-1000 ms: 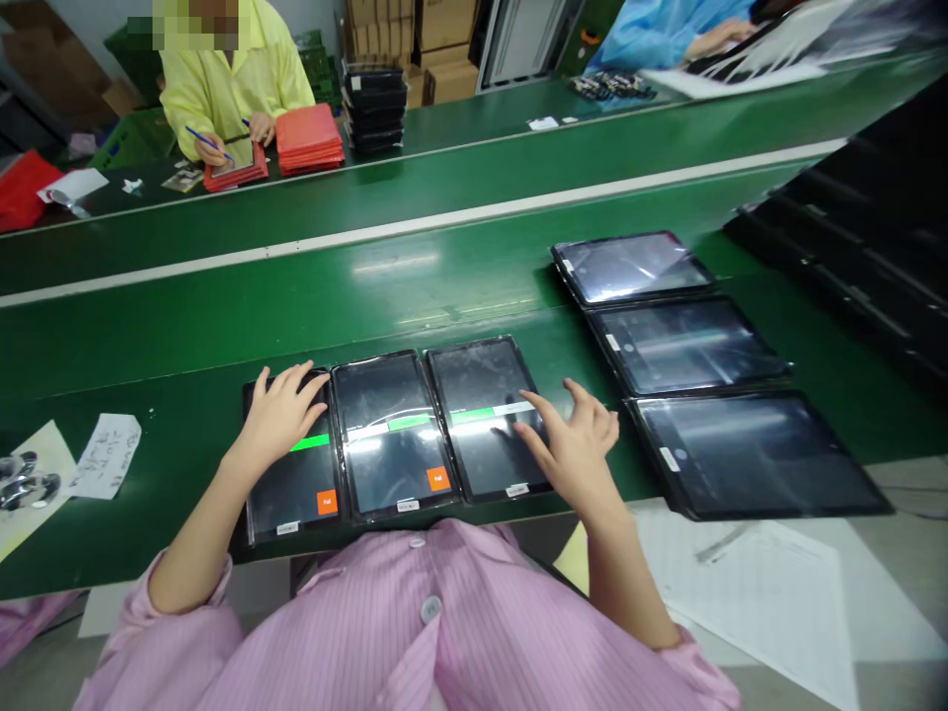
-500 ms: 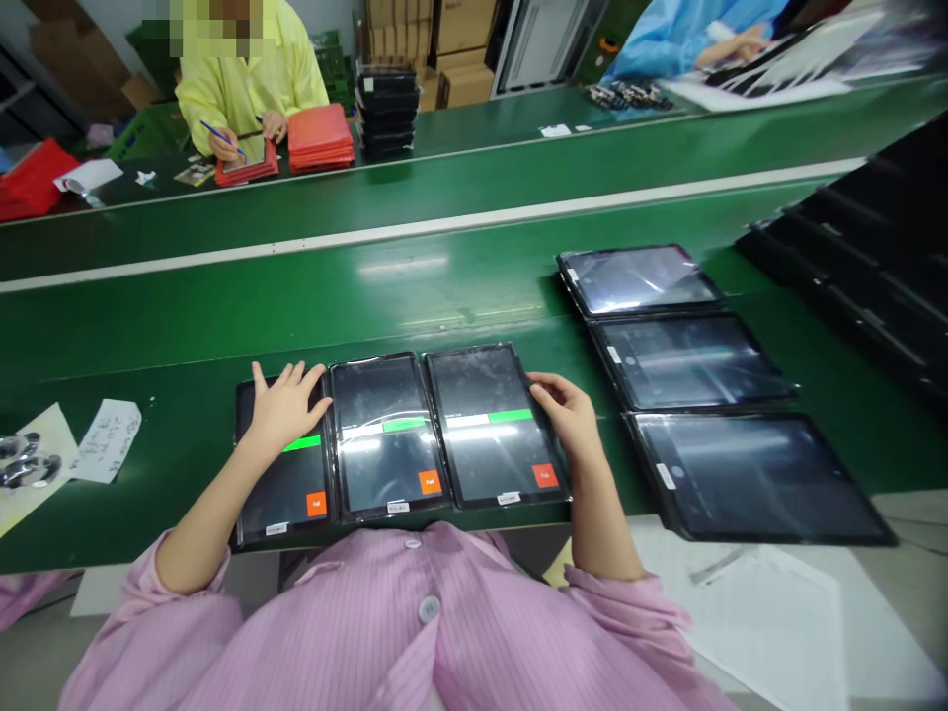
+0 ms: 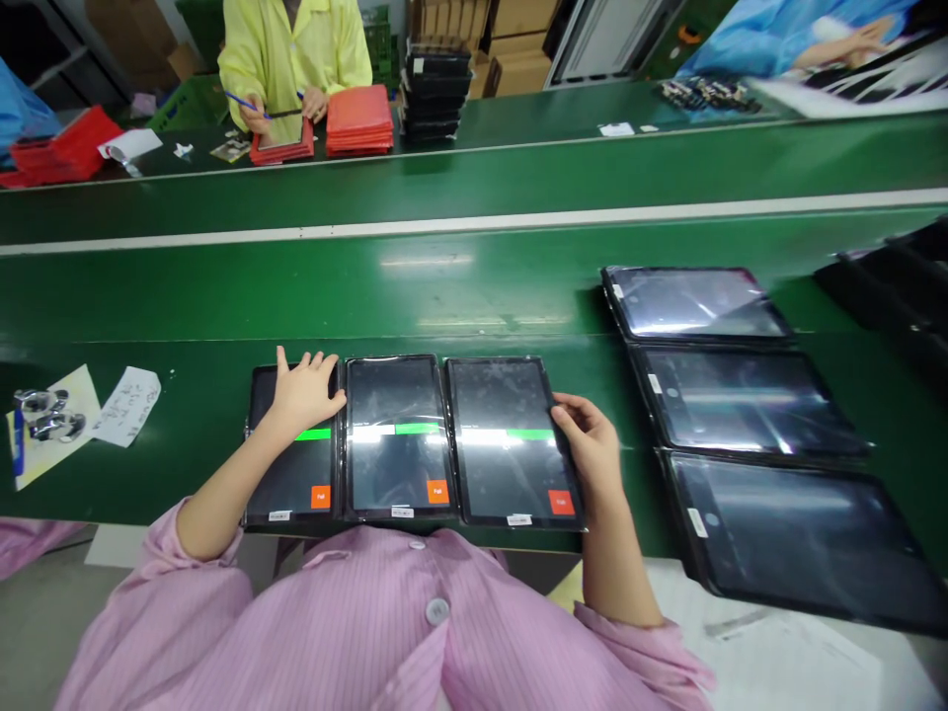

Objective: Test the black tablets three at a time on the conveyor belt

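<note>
Three black tablets lie side by side on the green bench before me, each showing a green bar and an orange square. My left hand [image 3: 302,391] rests flat with fingers spread on the upper part of the left tablet [image 3: 290,474]. The middle tablet [image 3: 396,439] is untouched. My right hand [image 3: 587,444] grips the right edge of the right tablet [image 3: 508,439], thumb on the screen and fingers curled round the side.
Three larger dark tablets [image 3: 741,395] lie in a column to the right. Paper slips [image 3: 127,405] and metal parts [image 3: 40,413] sit at the left. A person in yellow [image 3: 292,49] writes beside red stacks [image 3: 359,118] across the conveyor [image 3: 459,286]. Papers lie at lower right.
My right hand has gone from tapping the right tablet's screen to gripping its right edge. My left hand stayed on the left tablet. The view has shifted right.
</note>
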Motion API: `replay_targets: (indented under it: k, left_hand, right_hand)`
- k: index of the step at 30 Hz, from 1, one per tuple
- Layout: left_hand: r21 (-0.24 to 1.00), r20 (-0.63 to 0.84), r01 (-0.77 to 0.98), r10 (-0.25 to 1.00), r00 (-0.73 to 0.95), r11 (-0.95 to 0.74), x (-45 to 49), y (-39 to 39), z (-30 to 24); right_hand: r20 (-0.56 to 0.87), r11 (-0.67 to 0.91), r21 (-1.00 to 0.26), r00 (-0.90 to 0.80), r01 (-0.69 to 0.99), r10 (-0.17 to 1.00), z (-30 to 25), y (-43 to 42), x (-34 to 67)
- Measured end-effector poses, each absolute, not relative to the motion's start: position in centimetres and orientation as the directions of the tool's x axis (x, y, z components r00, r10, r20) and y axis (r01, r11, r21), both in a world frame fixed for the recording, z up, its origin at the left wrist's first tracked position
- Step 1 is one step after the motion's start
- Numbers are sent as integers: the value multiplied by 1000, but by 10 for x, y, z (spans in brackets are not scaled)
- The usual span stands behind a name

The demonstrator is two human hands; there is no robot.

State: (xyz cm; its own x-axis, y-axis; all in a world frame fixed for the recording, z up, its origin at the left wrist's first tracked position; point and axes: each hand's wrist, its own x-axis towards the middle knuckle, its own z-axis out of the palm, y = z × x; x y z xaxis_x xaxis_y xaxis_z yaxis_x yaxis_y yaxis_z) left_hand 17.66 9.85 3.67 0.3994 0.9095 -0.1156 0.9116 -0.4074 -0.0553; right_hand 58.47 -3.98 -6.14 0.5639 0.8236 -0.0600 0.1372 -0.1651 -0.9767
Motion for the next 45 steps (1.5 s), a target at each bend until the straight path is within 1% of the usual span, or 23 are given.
replay_targets:
  k: [3, 8, 13, 17, 19, 23, 26, 29, 32, 34, 36, 37, 39, 45]
  left_hand:
    - [-39, -143, 915, 908, 393, -402, 176, 106, 41]
    - [-61, -200, 926, 914, 354, -372, 180, 113, 47]
    - [-54, -132, 928, 924, 359, -368, 186, 107, 42]
    - [-119, -117, 918, 924, 364, -377, 191, 103, 41]
    - [-154, -139, 905, 915, 378, -397, 191, 105, 43]
    - [-187, -224, 882, 893, 391, -433, 190, 110, 51]
    - [-167, -231, 863, 870, 435, -476, 206, 111, 56]
    - [-62, -191, 771, 766, 614, -633, 239, 111, 53]
    - [99, -250, 599, 563, 788, -794, 273, 117, 45]
    - [228, -287, 491, 424, 859, -841, 287, 127, 40]
    - [318, -286, 414, 330, 899, -853, 293, 136, 38]
    - [335, -280, 391, 306, 910, -857, 293, 140, 38]
    - [325, -278, 370, 286, 917, -871, 293, 143, 38]
    - [228, -309, 403, 327, 893, -886, 299, 135, 42]
  right_hand:
    - [1, -133, -967, 529, 215, 848, -60, -38, 585]
    - [-54, -157, -973, 491, 171, 870, -60, -37, 589]
    - [-47, -160, -970, 504, 183, 862, -59, -37, 589]
    - [-73, -165, -977, 509, 137, 858, -58, -37, 589]
    - [-74, -162, -978, 509, 130, 857, -58, -37, 589]
    - [-31, -147, -971, 509, 189, 860, -59, -38, 585]
    - [-19, -134, -972, 502, 193, 864, -59, -39, 584]
    - [-39, -128, -980, 488, 150, 872, -59, -39, 586]
    - [-48, -131, -982, 484, 139, 874, -57, -39, 588]
    - [-41, -132, -978, 478, 159, 878, -56, -39, 588]
    - [-31, -128, -976, 466, 178, 884, -56, -40, 589]
    - [-25, -123, -975, 461, 183, 887, -55, -40, 589]
    - [-17, -114, -975, 451, 189, 892, -55, -40, 590]
    - [-21, -117, -975, 445, 190, 895, -56, -39, 592]
